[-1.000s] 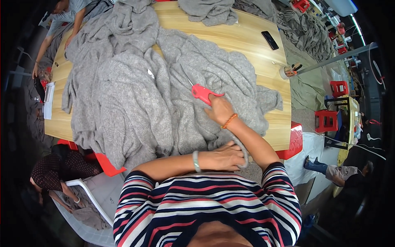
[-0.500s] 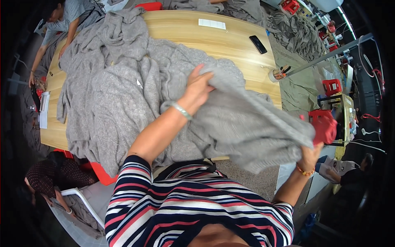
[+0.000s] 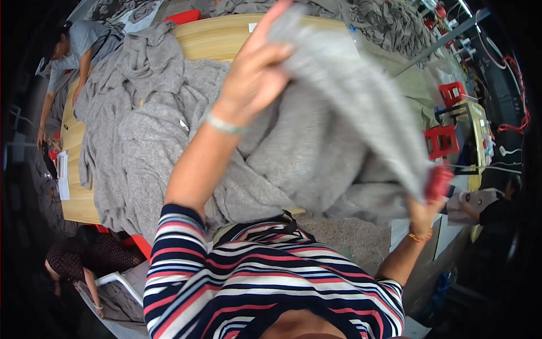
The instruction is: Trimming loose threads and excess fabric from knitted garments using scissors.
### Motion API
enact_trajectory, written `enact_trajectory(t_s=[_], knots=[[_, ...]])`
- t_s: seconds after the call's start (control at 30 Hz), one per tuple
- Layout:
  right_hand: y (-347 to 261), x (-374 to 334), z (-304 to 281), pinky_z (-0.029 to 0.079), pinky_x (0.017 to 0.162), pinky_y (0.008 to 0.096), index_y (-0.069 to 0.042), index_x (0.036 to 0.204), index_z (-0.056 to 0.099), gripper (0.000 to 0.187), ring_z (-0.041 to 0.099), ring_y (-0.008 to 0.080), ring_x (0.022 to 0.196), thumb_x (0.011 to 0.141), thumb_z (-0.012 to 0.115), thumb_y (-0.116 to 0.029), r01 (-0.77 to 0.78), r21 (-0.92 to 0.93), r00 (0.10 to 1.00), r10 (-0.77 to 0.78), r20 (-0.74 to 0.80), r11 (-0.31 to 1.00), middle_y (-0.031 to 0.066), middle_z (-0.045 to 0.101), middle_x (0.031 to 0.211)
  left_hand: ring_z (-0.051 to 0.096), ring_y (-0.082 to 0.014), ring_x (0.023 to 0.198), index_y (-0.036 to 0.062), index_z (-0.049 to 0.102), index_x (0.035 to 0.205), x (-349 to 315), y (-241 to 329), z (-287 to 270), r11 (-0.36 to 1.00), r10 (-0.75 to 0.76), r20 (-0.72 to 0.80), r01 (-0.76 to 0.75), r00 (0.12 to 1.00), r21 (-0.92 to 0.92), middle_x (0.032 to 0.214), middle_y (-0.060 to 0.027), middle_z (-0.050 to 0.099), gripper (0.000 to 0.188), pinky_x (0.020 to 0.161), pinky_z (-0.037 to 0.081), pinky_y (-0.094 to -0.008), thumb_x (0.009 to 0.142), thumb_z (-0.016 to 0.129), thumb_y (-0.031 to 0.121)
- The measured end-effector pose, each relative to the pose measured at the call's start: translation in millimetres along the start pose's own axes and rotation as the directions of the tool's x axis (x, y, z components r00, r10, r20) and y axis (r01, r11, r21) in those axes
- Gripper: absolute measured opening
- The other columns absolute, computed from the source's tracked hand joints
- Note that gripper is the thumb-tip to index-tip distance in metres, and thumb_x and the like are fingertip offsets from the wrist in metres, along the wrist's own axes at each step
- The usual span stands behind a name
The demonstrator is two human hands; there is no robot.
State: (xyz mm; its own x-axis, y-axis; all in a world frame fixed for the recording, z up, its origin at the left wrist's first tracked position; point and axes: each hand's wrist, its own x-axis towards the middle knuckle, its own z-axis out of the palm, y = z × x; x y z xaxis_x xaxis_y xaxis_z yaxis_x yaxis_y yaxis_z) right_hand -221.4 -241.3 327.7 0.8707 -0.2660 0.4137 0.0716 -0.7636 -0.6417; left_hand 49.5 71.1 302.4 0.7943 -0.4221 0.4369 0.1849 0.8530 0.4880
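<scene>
A grey knitted garment is stretched up between my two hands, its upper edge blurred by motion. My left hand is raised over the table and closed on one end of that edge, one finger pointing up. On the right, my right hand grips the other end, low and beyond the table's edge. A red thing shows at my right hand, too blurred to name. Under and left of the garment lies a large heap of grey knitwear, with a small white label on it.
The wooden table spreads beneath the heap. One person leans in at the far left; another bends at the lower left. More knitwear lies beyond the table. Red stools and a metal pole stand right.
My left hand has risen and moved away from me, lifting the garment's edge with it. My right hand stays low on the right. The phone and pen cup are now hidden behind the garment.
</scene>
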Motion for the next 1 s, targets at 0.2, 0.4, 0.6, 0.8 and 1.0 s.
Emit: enact_trajectory(t_s=[0.2, 0.4, 0.6, 0.8, 1.0], knots=[[31, -23, 112, 0.051, 0.066, 0.0439, -0.001, 0.088, 0.068, 0.031, 0.067, 0.0368, 0.073, 0.076, 0.080, -0.027, 0.039, -0.133, 0.787, 0.051, 0.615, 0.990, 0.0205, 0.067, 0.078, 0.061, -0.0273, 0.110, 0.0032, 0.025, 0.152, -212, -45, -112, 0.759, -0.444, -0.776, 0.649, 0.448, -0.059, 0.137, -0.0157, 0.050, 0.072, 0.087, 0.056, -0.0415, 0.095, 0.064, 0.020], [49, -14, 123, 0.051, 0.065, 0.0497, 0.003, 0.091, 0.066, 0.034, 0.064, 0.0444, 0.073, 0.086, 0.073, -0.030, 0.068, -0.413, 0.817, 0.187, 0.545, 0.908, 0.0253, 0.066, 0.080, 0.054, -0.0156, 0.087, -0.0027, 0.044, 0.139, -200, -36, -111, 0.227, 0.074, -0.710, 0.682, 0.700, 0.696, 0.106, -0.0085, 0.055, 0.073, 0.077, 0.052, -0.0316, 0.085, 0.078, 0.035], [13, -7, 132, 0.053, 0.069, 0.0510, 0.000, 0.102, 0.058, 0.030, 0.065, 0.0430, 0.077, 0.083, 0.073, -0.018, 0.275, -0.561, 0.885, 0.022, 0.464, 0.781, 0.0197, 0.062, 0.099, 0.060, -0.0154, 0.093, -0.0035, 0.056, 0.128, -193, -53, -162, 0.142, 0.205, -0.614, 0.598, 0.762, 0.789, 0.102, -0.0096, 0.065, 0.055, 0.079, 0.048, -0.0270, 0.086, 0.077, 0.026], [1, -9, 136, 0.052, 0.072, 0.0449, -0.002, 0.108, 0.052, 0.030, 0.063, 0.0409, 0.089, 0.082, 0.069, -0.002, 0.027, -0.380, 0.905, 0.138, 0.402, 0.925, 0.0172, 0.061, 0.095, 0.067, -0.0218, 0.103, 0.0056, 0.057, 0.121, -214, -20, -98, 0.912, -0.385, -0.525, 0.400, 0.759, -0.091, 0.112, -0.0099, 0.067, 0.026, 0.086, 0.056, -0.0406, 0.096, 0.060, 0.010], [-16, -3, 145, 0.051, 0.073, 0.0440, -0.003, 0.112, 0.054, 0.032, 0.063, 0.0383, 0.085, 0.083, 0.067, -0.001, 0.108, -0.171, 0.788, 0.021, 0.616, 0.979, 0.0158, 0.065, 0.091, 0.065, -0.0181, 0.098, 0.0048, 0.056, 0.124, -202, -29, -98, 0.804, -0.365, -0.772, 0.594, 0.520, 0.021, 0.118, -0.0085, 0.065, 0.033, 0.081, 0.054, -0.0344, 0.096, 0.065, 0.020]])
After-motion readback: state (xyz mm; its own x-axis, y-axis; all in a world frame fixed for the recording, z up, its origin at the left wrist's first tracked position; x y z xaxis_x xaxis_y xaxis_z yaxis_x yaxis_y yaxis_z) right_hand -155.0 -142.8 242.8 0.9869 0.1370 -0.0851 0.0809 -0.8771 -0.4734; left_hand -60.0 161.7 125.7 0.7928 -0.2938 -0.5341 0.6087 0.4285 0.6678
